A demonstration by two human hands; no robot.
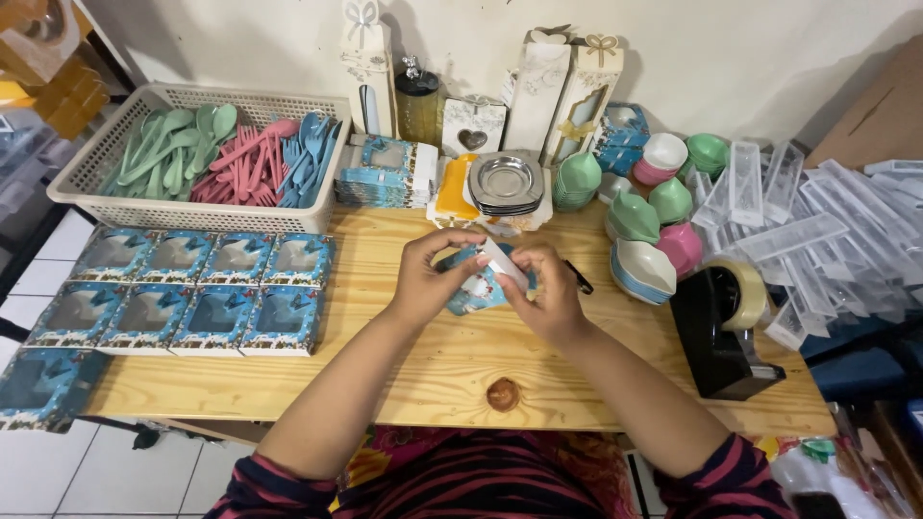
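Observation:
Over the middle of the wooden table (404,375), both my hands grip a small blue patterned cardboard box (474,291) with a white flap sticking up. My left hand (430,274) wraps its left side, fingers curled over the top. My right hand (546,293) pinches the white flap and the right side. The box is partly hidden by my fingers.
Several folded blue window boxes (197,293) lie in rows at the left. A white basket (183,207) holds green, pink and blue plastic cutlery. Stacked metal trays (506,183), coloured bowls (642,264), a black tape dispenser (721,336) and clear plastic sleeves (817,231) stand right.

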